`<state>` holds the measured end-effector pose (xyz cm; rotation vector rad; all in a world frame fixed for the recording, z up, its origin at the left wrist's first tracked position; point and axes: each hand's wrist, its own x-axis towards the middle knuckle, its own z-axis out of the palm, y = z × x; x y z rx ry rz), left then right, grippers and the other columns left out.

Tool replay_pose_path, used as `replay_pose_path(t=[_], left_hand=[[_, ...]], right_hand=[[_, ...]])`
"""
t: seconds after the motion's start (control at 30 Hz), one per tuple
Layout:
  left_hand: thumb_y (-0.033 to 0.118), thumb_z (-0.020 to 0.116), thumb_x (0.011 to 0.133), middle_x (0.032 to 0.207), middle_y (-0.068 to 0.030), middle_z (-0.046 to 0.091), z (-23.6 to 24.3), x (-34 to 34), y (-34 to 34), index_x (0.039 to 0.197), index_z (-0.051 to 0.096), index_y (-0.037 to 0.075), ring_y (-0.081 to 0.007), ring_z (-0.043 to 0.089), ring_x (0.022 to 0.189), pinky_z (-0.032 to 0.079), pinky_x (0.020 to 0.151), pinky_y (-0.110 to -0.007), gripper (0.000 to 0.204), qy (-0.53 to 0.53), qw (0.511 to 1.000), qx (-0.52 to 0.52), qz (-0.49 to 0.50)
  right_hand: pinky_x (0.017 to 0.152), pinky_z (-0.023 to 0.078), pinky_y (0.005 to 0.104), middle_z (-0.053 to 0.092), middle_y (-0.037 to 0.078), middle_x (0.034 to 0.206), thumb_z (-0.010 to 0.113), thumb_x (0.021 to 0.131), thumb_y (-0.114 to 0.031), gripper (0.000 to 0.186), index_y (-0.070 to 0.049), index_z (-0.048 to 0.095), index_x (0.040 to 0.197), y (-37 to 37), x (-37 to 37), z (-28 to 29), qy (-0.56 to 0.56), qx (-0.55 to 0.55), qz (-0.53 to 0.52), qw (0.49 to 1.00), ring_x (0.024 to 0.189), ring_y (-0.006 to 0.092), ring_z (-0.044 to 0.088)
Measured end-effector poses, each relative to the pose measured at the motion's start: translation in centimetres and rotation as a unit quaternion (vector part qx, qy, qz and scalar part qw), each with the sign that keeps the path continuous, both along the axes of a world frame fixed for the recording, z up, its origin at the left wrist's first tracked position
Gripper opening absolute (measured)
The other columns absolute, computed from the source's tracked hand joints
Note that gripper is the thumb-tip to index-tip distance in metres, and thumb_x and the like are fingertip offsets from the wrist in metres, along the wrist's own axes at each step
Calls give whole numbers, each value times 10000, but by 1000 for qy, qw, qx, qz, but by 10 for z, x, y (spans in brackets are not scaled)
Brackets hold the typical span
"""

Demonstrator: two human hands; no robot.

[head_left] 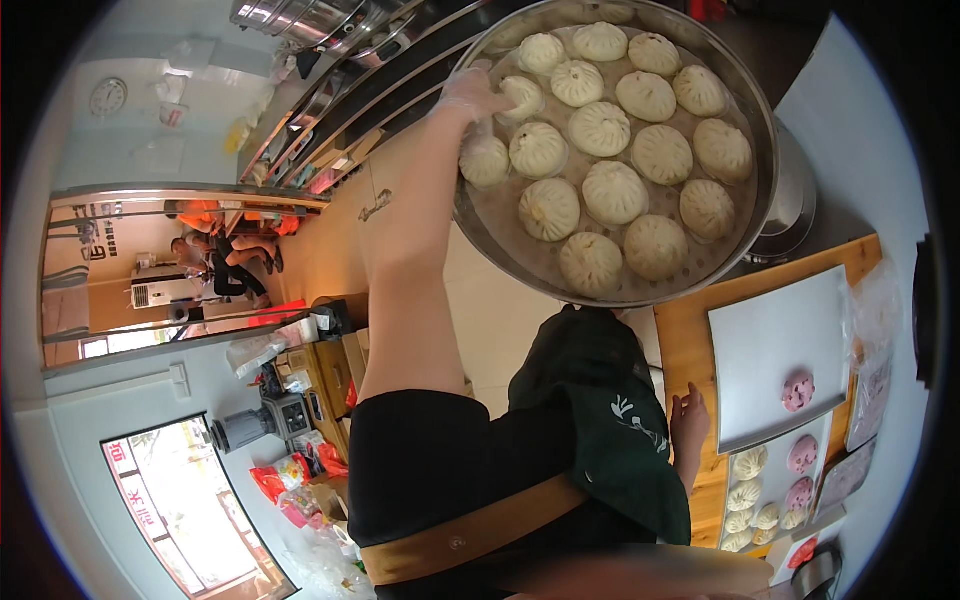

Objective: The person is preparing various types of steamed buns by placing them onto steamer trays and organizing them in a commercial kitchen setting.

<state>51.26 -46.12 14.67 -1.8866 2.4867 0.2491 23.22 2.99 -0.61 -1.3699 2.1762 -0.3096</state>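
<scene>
Nearest, at top centre of the frame, we have the round metal steamer tray (762,190), its floor largely covered with pleated white buns (600,130) set out in one layer; we judge this portion well advanced. At its left rim, our left hand (472,95), in a clear plastic glove, has its fingers partly curled against an outer bun (525,97) — touching it, though we cannot tell whether the grip is closed. At right of centre, beside the green apron (625,430), we take the bare hand to be our right hand (690,415); its fingers are loosely bent near the wooden table (690,340), and we cannot tell how far it is open or whether it holds anything. Beyond, at the right, a white tray (750,340) carries one pink bun (798,391), and a second tray (776,465) carries white and pink buns — these remain outside the steamer tray. Farther off, at left, stands a blender (240,430); a seated person (238,260) is farther still.
</scene>
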Motion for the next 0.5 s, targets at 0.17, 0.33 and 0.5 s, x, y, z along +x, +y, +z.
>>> replay_pose_path(t=[0.17,0.33,0.5], left_hand=[[386,696,506,1050,-153,528,-36,-10,-18,1125,452,49,-272,499,982,381,850,-316,746,0,1000,16,-6],[384,700,493,1006,-143,552,-40,-15,-27,1087,478,54,-258,517,953,399,828,-309,715,-13,999,20,-36],[386,686,504,983,-144,558,-40,-13,-34,1060,493,56,-236,524,944,409,813,-315,674,-33,996,-55,63]], right_hand=[[538,421,342,542,97,749,530,770,-152,316,-26,463,1052,-12,1,3,1,-18,8,1000,633,255,538],[542,420,344,539,102,754,529,773,-153,322,-22,458,1058,-13,-1,2,2,-16,-3,1000,647,260,537],[546,418,348,539,106,759,524,778,-160,326,-20,455,1064,-20,0,4,-1,-12,2,1000,658,267,537]])
